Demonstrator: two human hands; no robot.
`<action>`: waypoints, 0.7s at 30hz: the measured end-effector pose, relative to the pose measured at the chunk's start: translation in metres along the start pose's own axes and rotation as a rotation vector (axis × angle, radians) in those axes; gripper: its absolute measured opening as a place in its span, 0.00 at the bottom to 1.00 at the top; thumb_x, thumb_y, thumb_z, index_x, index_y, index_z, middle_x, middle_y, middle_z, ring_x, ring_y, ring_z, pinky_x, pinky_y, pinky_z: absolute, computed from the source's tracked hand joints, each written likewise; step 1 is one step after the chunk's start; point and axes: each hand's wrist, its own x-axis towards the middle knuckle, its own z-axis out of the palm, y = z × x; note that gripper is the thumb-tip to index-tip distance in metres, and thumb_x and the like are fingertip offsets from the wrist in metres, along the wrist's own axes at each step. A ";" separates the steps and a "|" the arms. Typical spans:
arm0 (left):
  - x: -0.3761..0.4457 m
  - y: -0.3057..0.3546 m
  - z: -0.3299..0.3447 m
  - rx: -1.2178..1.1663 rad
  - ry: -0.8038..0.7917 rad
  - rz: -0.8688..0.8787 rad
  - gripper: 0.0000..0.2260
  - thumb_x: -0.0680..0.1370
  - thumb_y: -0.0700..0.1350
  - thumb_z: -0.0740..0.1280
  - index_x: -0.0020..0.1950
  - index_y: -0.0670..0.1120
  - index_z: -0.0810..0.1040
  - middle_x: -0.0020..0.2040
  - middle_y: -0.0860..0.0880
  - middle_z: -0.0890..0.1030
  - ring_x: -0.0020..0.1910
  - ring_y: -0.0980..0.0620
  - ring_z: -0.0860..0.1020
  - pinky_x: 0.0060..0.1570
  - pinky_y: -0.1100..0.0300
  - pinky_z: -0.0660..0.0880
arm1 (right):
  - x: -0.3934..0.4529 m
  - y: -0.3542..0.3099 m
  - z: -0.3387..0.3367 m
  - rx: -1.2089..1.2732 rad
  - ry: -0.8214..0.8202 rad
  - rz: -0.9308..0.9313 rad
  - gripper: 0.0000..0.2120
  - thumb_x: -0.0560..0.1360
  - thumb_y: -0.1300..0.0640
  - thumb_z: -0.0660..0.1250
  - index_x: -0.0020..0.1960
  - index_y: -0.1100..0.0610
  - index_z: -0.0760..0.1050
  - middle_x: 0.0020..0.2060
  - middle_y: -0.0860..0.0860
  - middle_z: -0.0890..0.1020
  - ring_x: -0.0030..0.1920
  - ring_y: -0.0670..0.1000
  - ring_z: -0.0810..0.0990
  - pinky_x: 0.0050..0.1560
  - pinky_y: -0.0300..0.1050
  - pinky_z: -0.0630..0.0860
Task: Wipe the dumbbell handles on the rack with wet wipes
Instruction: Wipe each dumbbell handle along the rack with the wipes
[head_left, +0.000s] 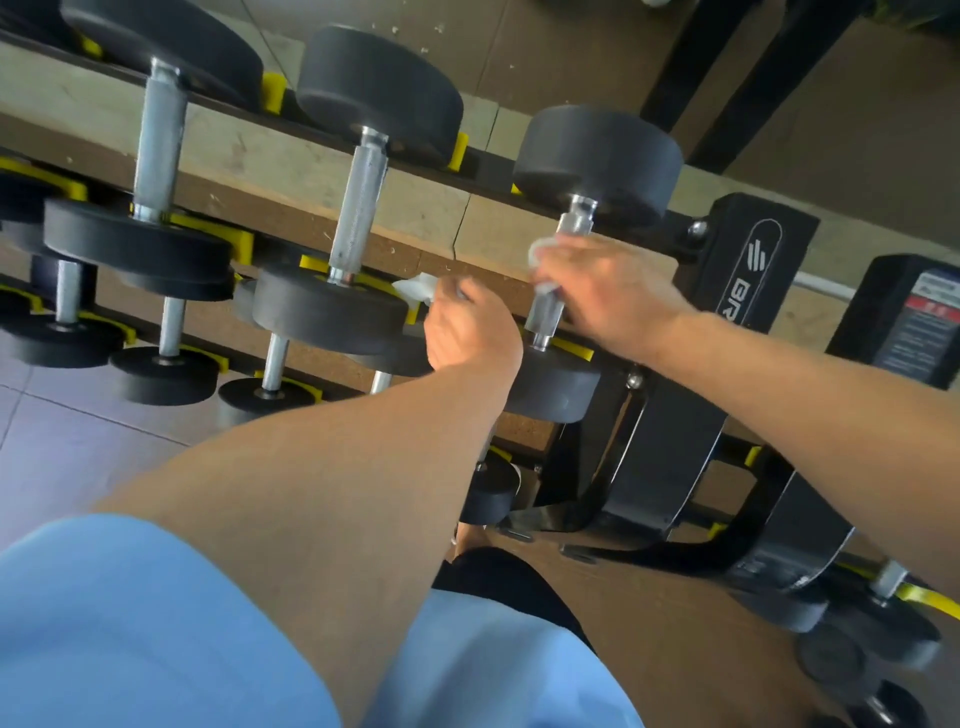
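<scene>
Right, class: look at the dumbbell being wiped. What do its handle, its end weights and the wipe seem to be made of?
Handle: probably steel, silvery and shiny, with a duller rough grip zone.
End weights: likely rubber-coated or matte-painted; flat dark grey, no gleam, rounded edges.
Wipe: thin white non-woven cloth or paper, crumpled under the right hand.

Both arms reach forward. The right hand (605, 288) curls round a handle (550, 312) with a wipe (540, 254) under its fingers. The left hand (470, 327) is a fist, pinching another wipe (415, 288).
</scene>
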 end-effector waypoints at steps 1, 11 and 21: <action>0.000 0.000 0.000 0.003 0.006 0.005 0.16 0.84 0.48 0.51 0.59 0.47 0.77 0.48 0.47 0.77 0.46 0.46 0.74 0.46 0.53 0.67 | -0.009 -0.011 0.002 0.139 -0.078 0.060 0.07 0.80 0.62 0.61 0.56 0.58 0.76 0.52 0.51 0.81 0.48 0.47 0.82 0.54 0.40 0.79; -0.001 0.001 -0.001 0.021 -0.032 0.014 0.17 0.84 0.48 0.50 0.60 0.48 0.77 0.53 0.46 0.80 0.47 0.47 0.75 0.48 0.54 0.70 | -0.030 -0.014 0.010 1.023 0.732 1.409 0.05 0.80 0.51 0.64 0.50 0.51 0.77 0.47 0.50 0.82 0.51 0.52 0.82 0.52 0.50 0.81; 0.002 0.004 -0.005 0.072 -0.122 -0.007 0.15 0.84 0.48 0.50 0.53 0.45 0.75 0.54 0.41 0.81 0.49 0.42 0.75 0.48 0.52 0.67 | 0.057 -0.060 0.026 1.119 0.888 1.482 0.18 0.75 0.51 0.73 0.62 0.54 0.74 0.52 0.48 0.81 0.50 0.48 0.80 0.45 0.37 0.73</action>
